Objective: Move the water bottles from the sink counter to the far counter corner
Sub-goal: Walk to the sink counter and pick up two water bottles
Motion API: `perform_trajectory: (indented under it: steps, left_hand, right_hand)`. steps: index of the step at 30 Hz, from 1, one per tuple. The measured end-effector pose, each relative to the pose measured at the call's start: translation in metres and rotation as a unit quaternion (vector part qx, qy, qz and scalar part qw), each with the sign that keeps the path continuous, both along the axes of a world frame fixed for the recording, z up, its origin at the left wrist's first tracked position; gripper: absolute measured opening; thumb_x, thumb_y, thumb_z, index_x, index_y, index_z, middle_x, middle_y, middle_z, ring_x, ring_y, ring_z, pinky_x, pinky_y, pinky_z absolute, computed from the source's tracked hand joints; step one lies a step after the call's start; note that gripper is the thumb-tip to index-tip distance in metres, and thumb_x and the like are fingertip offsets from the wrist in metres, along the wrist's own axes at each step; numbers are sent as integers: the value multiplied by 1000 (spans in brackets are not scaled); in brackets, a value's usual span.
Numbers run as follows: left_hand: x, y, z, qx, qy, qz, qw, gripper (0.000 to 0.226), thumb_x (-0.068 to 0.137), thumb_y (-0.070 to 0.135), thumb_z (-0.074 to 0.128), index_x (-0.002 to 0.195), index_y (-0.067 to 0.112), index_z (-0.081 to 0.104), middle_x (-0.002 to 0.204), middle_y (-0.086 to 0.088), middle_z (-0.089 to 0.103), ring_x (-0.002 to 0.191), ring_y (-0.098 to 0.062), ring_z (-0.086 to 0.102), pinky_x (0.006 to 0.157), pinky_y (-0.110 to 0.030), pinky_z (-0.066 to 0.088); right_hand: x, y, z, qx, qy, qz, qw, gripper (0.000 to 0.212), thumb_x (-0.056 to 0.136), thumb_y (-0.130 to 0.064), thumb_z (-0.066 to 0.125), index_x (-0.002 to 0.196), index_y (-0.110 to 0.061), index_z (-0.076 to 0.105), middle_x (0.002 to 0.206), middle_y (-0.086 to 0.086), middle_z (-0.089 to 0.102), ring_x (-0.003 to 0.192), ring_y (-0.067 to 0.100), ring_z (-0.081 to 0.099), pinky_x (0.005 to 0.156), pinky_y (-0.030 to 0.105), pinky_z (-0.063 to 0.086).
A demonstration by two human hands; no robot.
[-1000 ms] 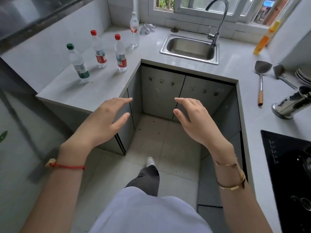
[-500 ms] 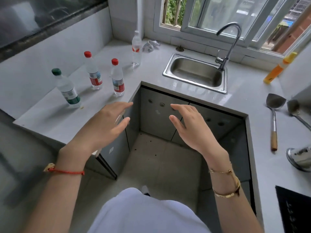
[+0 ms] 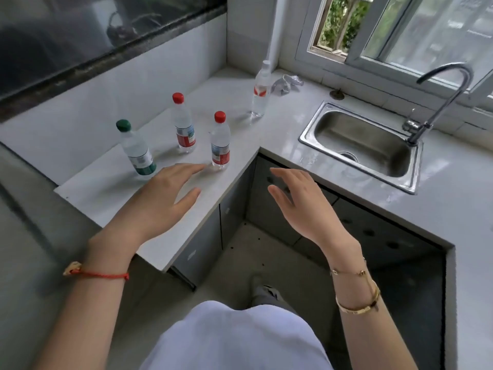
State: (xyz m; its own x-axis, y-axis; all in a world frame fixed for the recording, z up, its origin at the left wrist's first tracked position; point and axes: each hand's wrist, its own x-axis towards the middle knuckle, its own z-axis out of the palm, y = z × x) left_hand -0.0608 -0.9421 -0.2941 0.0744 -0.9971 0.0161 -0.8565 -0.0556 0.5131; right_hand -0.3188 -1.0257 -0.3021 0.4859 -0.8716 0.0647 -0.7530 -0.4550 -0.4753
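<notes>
Our left hand (image 3: pixel 165 198) and right hand (image 3: pixel 301 204) both hover spread and empty, the left over the counter (image 3: pixel 106 188) just short of the nearest red-capped bottle (image 3: pixel 220 145). We judge a hasty reach could tip that tall, narrow bottle into its neighbours or off the nearby edge. Four clear plastic bottles stand upright left of the sink (image 3: pixel 360 145): this one, a second red-capped bottle (image 3: pixel 183 126) behind it, a green-capped bottle (image 3: pixel 137 152) leftward, and a white-capped bottle (image 3: pixel 261 92) farthest back.

White counter (image 3: pixel 106 188), green-capped bottle (image 3: pixel 137 153), red-capped bottles (image 3: pixel 184 126), red wrist cord (image 3: pixel 106 275), gold bangle (image 3: pixel 357 308)
</notes>
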Motion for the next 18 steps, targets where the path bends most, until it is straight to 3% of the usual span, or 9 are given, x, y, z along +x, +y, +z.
perform_trajectory:
  steps: [5, 9, 14, 18]
  left_hand:
    - [16, -23, -9, -1, 12, 56, 998, 49, 95, 38, 47, 141, 43, 33, 149, 15, 37, 132, -10, 39, 100, -27, 34]
    - [23, -49, -8, 1, 32, 100, 994, 49, 94, 37, 47, 140, 46, 32, 148, 17, 38, 133, -12, 40, 107, -40, 39]
    - [28, -83, -3, -13, 36, 151, 988, 46, 95, 33, 47, 138, 44, 35, 142, 19, 41, 127, -7, 42, 101, -26, 35]
    - [28, -105, -2, -5, 37, 202, 979, 47, 95, 32, 47, 140, 39, 36, 144, 18, 41, 130, -8, 41, 108, -36, 38]
  right_hand:
    - [26, -52, -3, 0, -4, 52, 999, 45, 98, -40, 41, 139, -22, 43, 139, -5, 51, 134, 13, 38, 110, 30, 32]
    - [50, -100, 0, 5, 5, 95, 995, 45, 97, -41, 41, 140, -25, 41, 143, -6, 48, 136, 14, 37, 114, 36, 33]
    - [75, -156, 8, 11, -1, 151, 988, 43, 98, -39, 42, 139, -24, 42, 144, -5, 48, 133, 18, 40, 108, 44, 40]
    - [88, -195, 11, 4, 9, 188, 982, 43, 98, -40, 41, 138, -25, 42, 142, -5, 49, 134, 17, 40, 112, 40, 37]
